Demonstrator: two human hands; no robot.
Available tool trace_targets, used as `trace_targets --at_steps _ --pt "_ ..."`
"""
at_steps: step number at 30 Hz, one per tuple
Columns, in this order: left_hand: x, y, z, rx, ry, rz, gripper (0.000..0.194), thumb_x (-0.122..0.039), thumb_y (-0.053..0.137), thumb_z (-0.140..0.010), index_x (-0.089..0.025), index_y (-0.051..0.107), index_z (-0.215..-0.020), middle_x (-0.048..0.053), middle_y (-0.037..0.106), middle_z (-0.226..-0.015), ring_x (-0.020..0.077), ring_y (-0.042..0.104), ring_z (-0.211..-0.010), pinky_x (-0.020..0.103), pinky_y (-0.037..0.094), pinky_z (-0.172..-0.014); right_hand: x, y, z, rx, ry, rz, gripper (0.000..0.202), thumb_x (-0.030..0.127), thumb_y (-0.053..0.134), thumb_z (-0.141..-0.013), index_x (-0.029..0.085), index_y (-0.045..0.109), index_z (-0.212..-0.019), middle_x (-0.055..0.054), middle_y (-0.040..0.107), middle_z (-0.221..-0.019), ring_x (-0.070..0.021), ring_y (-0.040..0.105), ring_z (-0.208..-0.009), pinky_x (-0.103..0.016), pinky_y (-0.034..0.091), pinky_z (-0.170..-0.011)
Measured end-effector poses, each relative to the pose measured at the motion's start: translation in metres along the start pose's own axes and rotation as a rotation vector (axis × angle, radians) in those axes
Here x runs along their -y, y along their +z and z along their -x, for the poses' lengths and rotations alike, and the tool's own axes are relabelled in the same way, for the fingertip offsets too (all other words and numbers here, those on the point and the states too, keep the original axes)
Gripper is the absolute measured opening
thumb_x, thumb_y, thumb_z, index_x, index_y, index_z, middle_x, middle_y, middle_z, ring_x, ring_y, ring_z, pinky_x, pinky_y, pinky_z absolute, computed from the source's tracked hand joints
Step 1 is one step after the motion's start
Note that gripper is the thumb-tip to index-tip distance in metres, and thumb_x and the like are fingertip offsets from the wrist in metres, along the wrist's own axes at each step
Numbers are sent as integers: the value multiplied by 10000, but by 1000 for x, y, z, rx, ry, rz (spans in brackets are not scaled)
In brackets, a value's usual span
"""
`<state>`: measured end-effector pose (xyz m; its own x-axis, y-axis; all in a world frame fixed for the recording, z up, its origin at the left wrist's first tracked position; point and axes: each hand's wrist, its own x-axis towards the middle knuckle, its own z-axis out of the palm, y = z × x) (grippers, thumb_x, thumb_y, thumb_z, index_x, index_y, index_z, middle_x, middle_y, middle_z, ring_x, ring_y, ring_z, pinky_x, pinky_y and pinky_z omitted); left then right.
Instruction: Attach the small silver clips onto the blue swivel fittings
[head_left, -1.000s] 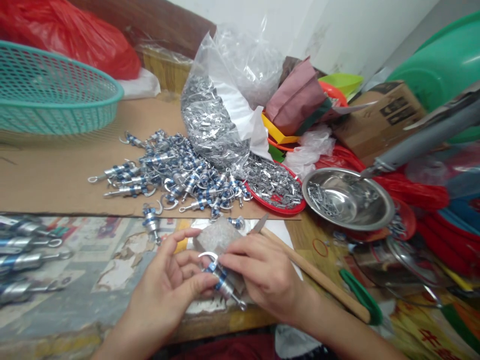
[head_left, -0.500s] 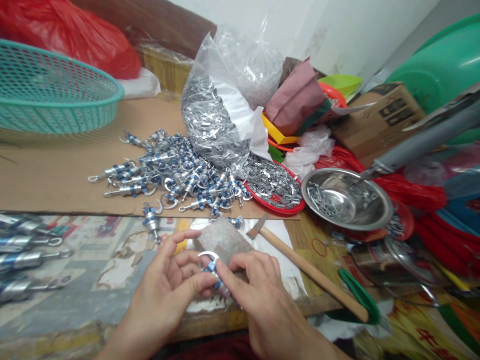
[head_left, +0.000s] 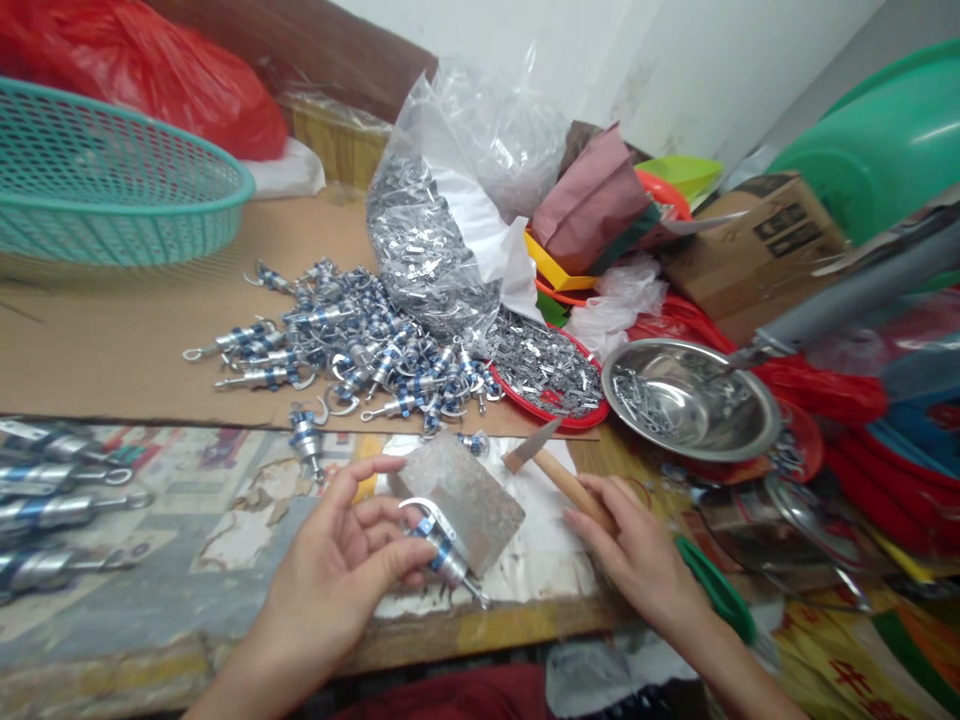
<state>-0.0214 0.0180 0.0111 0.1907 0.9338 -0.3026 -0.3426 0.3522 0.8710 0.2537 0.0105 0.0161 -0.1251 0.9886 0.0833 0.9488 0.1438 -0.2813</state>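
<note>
Between the thumb and fingers of my left hand [head_left: 341, 570] is a silver and blue metal fitting [head_left: 448, 562], its curved hook at the top and its ring end pointing down to the right. A flat grey metal block [head_left: 469, 495] lies behind the fitting, on white paper [head_left: 551, 560]. My right hand [head_left: 637, 545] is closed around the wooden handle of a hammer [head_left: 574, 487], whose narrow head points up over the paper. A similar fitting [head_left: 306, 440] lies alone beyond my left hand.
A heap of fittings [head_left: 360, 340] covers the cardboard [head_left: 112, 350]. More fittings [head_left: 52, 510] lie at the left. Small metal pieces fill a clear bag [head_left: 427, 250] and a red plate [head_left: 551, 420]. A steel bowl [head_left: 675, 440] stands right; a teal basket [head_left: 127, 220] is upper left.
My right hand has left the fitting, moved right and taken hold of the hammer's handle. The hammer's head has risen slightly and shifted right. My left hand still holds the fitting.
</note>
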Motion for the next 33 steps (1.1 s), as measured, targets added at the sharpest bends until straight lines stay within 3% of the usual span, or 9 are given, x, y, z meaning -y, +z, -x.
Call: trace_targets --at_steps 3,9,13,18,21,24,27,30,33 --pt "1 -1 0 7 8 -12 619 -211 773 -635 -236 384 -1116 -47 645 -726 135 643 -608 248 568 -527 22 -15 10 -153 -156 -90 250 224 504 -883 178 522 -1128 -66 637 -973 -178 630 -884 -250 497 -727" --pt "-1 -1 2 -16 13 -19 647 -217 784 -620 -233 382 -1127 -33 669 -718 155 665 -611 276 586 -541 62 -41 19 -151 -516 -142 580 27 438 -855 249 332 -1381 -47 643 -1076 -144 620 -940 -209 487 -742" --pt "-2 0 2 -37 1 13 672 -184 798 -585 -234 390 -1116 -46 674 -693 144 665 -577 270 589 -527 66 -39 19 -11 -501 -68 566 34 397 -846 233 359 -1375 -50 667 -902 -158 635 -721 -243 501 -584" --pt "-2 1 1 -41 16 5 668 -173 794 -587 -245 398 -1120 -56 679 -674 147 667 -577 269 587 -527 71 -36 17 -41 -498 -103 544 47 389 -857 244 392 -1364 -54 677 -885 -157 637 -715 -247 511 -606" --pt "-3 2 2 -40 2 -19 657 -205 786 -599 -258 426 -1146 -52 686 -705 162 679 -616 288 591 -552 59 -27 6 -12 -343 -188 441 145 430 -891 246 468 -1319 -59 684 -993 -162 656 -811 -258 535 -685" --pt "-7 0 5 -26 -5 -175 355 -257 745 -622 -205 630 -953 -7 706 -710 182 692 -633 298 587 -603 30 -12 -11 -76 -132 -259 398 274 507 -876 194 536 -1265 -90 645 -1160 -209 632 -998 -317 526 -820" --pt "-9 -4 6 -29 197 -475 70 -263 696 -648 -209 728 -679 39 717 -738 200 688 -685 293 562 -645 3 -2 -26 14 -76 -147 341 341 492 -881 186 632 -1151 -77 688 -1083 -212 665 -928 -316 542 -782" --pt "-9 -8 4 -71 548 -743 75 -227 689 -674 -270 750 -684 39 677 -861 210 650 -843 290 520 -734 -10 -4 -45 1 -61 -21 319 331 437 -914 184 690 -1041 -69 712 -997 -193 666 -883 -290 531 -770" --pt "-10 -8 1 -60 724 -875 105 -191 679 -702 -269 737 -739 33 643 -850 198 626 -835 282 492 -747 -15 -11 -77 -70 -4 111 317 220 394 -929 148 661 -1083 -111 659 -1097 -217 606 -1014 -343 464 -894"
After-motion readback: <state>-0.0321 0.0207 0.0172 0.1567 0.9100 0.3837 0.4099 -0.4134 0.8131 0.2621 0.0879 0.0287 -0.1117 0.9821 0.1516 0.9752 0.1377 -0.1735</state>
